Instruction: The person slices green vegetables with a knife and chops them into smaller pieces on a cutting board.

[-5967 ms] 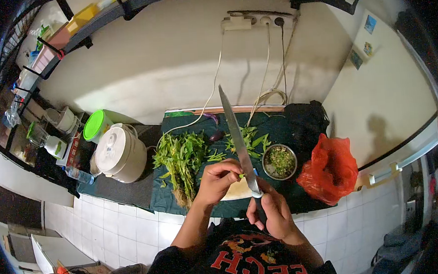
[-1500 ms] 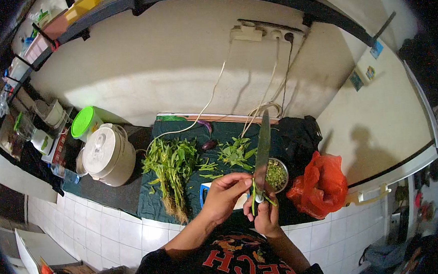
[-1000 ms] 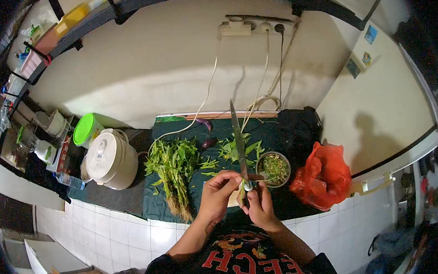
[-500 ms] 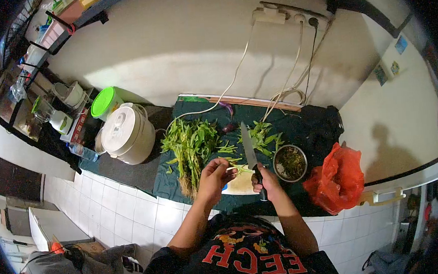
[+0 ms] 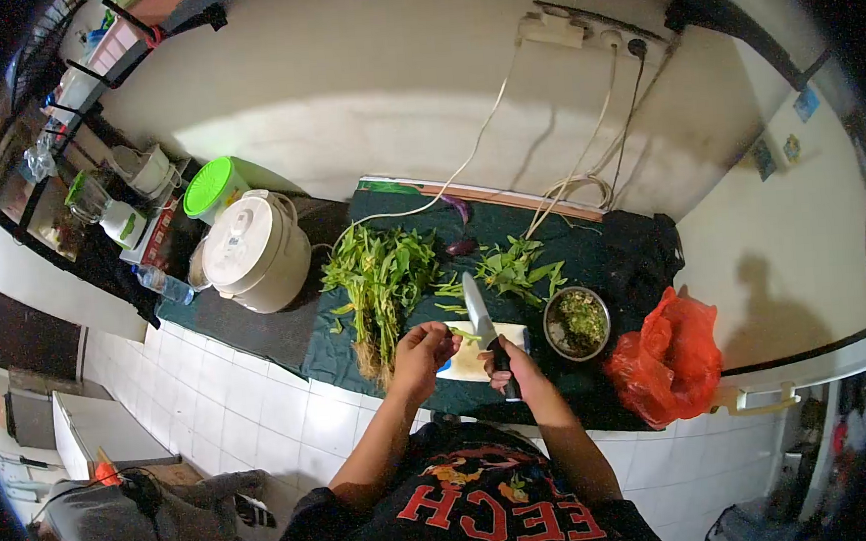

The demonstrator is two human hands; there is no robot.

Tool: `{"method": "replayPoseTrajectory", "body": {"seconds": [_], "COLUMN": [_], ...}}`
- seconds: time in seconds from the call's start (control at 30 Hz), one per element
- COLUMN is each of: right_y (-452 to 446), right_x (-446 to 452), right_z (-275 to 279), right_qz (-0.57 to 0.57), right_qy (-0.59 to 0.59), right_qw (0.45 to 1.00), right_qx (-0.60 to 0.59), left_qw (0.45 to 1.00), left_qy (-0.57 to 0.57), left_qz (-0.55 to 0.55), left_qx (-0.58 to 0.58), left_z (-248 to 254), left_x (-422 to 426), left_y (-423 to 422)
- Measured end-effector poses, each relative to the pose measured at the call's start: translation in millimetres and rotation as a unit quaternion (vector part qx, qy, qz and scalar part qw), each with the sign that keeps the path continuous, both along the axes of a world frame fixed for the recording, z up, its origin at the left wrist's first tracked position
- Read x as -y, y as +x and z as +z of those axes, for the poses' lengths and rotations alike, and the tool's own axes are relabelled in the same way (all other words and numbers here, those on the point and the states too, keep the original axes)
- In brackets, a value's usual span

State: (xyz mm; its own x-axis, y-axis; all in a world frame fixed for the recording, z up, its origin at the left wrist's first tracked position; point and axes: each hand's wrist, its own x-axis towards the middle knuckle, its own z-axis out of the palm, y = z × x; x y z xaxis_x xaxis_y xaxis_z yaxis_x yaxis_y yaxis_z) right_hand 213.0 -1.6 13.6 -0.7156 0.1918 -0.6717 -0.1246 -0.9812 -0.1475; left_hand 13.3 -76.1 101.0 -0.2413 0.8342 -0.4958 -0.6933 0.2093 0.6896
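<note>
My left hand (image 5: 426,357) has its fingers pinched on a short green stem (image 5: 465,335) above the white cutting board (image 5: 515,339). My right hand (image 5: 514,369) is wrapped round the black handle of a kitchen knife (image 5: 478,310). Its blade points up and away, tilted left, close beside the stem. Left of the board lies a large bunch of leafy greens (image 5: 382,274) with roots towards me. Picked leaves (image 5: 516,269) and cut stem pieces lie beyond the board. Right of it stands a metal bowl (image 5: 577,323) holding chopped greens.
A red plastic bag (image 5: 665,360) stands at the right counter edge. Two purple eggplants (image 5: 461,247) lie near the wall, by a white cable. A rice cooker (image 5: 255,252), a green-lidded tub (image 5: 210,189) and a bottle (image 5: 163,284) stand left. Another person (image 5: 122,528) is at lower left.
The knife has come down and its blade leans further left, nearer the stem. Both hands stay over the board. The whole view has shifted slightly.
</note>
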Motion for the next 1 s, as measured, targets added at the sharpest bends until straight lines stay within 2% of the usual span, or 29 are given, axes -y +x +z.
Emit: {"method": "replayPoseTrajectory", "body": {"seconds": [0.07, 0.2, 0.27, 0.33, 0.37, 0.53, 0.6, 0.8, 0.93, 1.0], "right_y": [3, 19, 27, 34, 26, 19, 15, 12, 17, 20], "right_x": [8, 4, 6, 11, 23, 35, 38, 38, 39, 41], "right_z": [26, 32, 35, 50, 85, 126, 136, 138, 138, 138], "right_qz": [-0.060, -0.107, -0.102, -0.104, -0.049, -0.052, -0.061, -0.164, -0.175, -0.148], "right_qy": [0.138, 0.173, 0.177, 0.229, 0.344, 0.458, 0.544, 0.570, 0.561, 0.605], "right_qw": [0.986, 0.976, 0.978, 0.967, 0.923, 0.869, 0.803, 0.762, 0.763, 0.730], "right_qx": [0.071, 0.078, 0.053, 0.026, 0.165, 0.179, 0.236, 0.261, 0.270, 0.281], "left_qw": [1.000, 1.000, 1.000, 1.000, 1.000, 0.999, 0.998, 0.985, 0.979, 0.975], "left_qy": [0.027, 0.005, -0.001, -0.004, -0.004, 0.005, 0.020, 0.087, 0.121, 0.123], "left_qz": [-0.010, 0.010, 0.012, 0.011, 0.002, -0.012, -0.010, -0.036, -0.034, -0.027], "left_qx": [-0.004, -0.008, -0.016, -0.022, -0.019, -0.032, -0.064, -0.143, -0.163, -0.182], "left_z": [-11, -5, -5, -9, -14, 3, 13, 32, 42, 48], "left_x": [-2, -3, -5, -4, -3, -2, -5, -15, -17, -18], "left_y": [-1, 4, 4, 6, 7, 23, 28, 40, 49, 52]}}
